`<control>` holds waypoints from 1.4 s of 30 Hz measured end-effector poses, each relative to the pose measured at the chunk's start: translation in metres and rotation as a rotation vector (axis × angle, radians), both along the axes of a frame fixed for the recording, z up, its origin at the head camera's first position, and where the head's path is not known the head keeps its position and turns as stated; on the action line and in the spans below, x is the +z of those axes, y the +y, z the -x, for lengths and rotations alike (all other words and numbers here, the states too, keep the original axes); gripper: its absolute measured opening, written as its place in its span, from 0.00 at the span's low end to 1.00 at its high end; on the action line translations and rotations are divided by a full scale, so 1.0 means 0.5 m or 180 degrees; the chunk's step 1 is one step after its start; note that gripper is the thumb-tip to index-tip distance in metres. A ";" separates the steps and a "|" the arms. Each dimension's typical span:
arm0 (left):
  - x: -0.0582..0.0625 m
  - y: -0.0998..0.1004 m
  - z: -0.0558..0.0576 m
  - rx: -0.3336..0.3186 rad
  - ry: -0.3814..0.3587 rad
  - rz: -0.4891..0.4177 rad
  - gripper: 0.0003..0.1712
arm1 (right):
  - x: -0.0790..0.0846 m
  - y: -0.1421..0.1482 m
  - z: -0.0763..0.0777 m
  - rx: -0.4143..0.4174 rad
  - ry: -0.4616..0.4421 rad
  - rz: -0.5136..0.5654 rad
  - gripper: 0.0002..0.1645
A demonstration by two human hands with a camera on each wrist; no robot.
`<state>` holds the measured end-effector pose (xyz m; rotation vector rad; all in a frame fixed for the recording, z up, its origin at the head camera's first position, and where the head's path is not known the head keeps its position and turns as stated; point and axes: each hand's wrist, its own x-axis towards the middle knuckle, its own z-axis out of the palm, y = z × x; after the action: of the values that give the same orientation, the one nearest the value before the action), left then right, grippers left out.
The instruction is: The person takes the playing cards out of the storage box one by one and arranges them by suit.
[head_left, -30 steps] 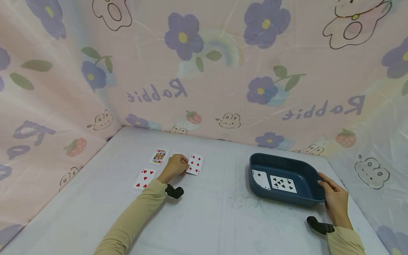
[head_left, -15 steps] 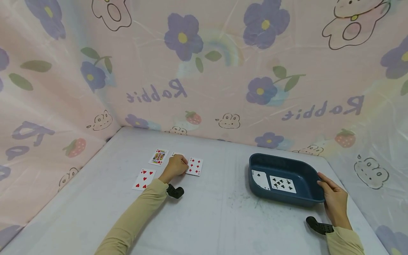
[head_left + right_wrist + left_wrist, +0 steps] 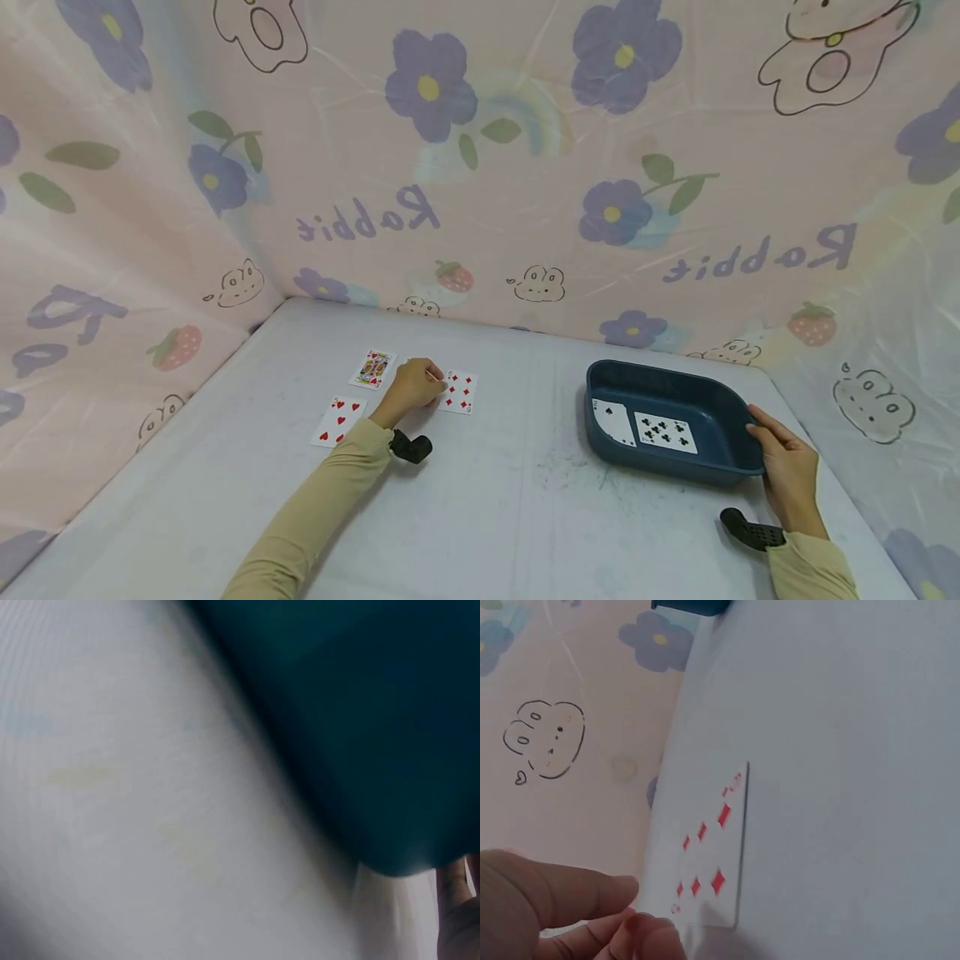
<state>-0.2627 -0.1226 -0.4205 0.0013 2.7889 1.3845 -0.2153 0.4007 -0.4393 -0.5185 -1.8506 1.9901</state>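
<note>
My left hand (image 3: 413, 387) is over the left part of the table, fingers bent, thumb and fingertips close together beside a diamonds playing card (image 3: 458, 392). In the left wrist view that diamonds card (image 3: 709, 855) lies just past the fingertips (image 3: 626, 891); whether they hold anything is unclear. Part of another card is hidden behind this hand. At the right, my right hand (image 3: 789, 471) grips the rim of a dark blue plastic tub (image 3: 716, 396). Inside the tub are a spades card (image 3: 613, 421) and a clubs card (image 3: 666, 433).
Left of my left hand lie a red face card (image 3: 372, 369) and, nearer, a hearts card (image 3: 339, 421) beside the sleeve. A white cloth covers the table (image 3: 510, 500). A patterned curtain (image 3: 510, 233) hangs along the back and sides.
The diamonds card, raised at its far end a second ago, now lies flat. My left hand has shifted only slightly. The tub and my right hand stay put.
</note>
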 end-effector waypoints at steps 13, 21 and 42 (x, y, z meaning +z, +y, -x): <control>0.036 0.032 -0.015 -0.0287 0.0143 -0.0366 0.09 | -0.002 0.001 0.002 0.0011 0.0003 -0.0094 0.22; 0.046 0.051 -0.016 -0.0607 0.0328 -0.0430 0.11 | -0.005 0.003 0.004 -0.0035 0.0029 -0.0076 0.21; 0.109 0.171 -0.030 -0.1296 0.1062 -0.0219 0.14 | -0.006 0.004 0.001 -0.0008 0.0022 -0.0213 0.21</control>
<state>-0.2475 -0.0369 -0.3660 0.8225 2.7535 1.4768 -0.2160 0.4029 -0.4423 -0.4938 -1.9041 1.9186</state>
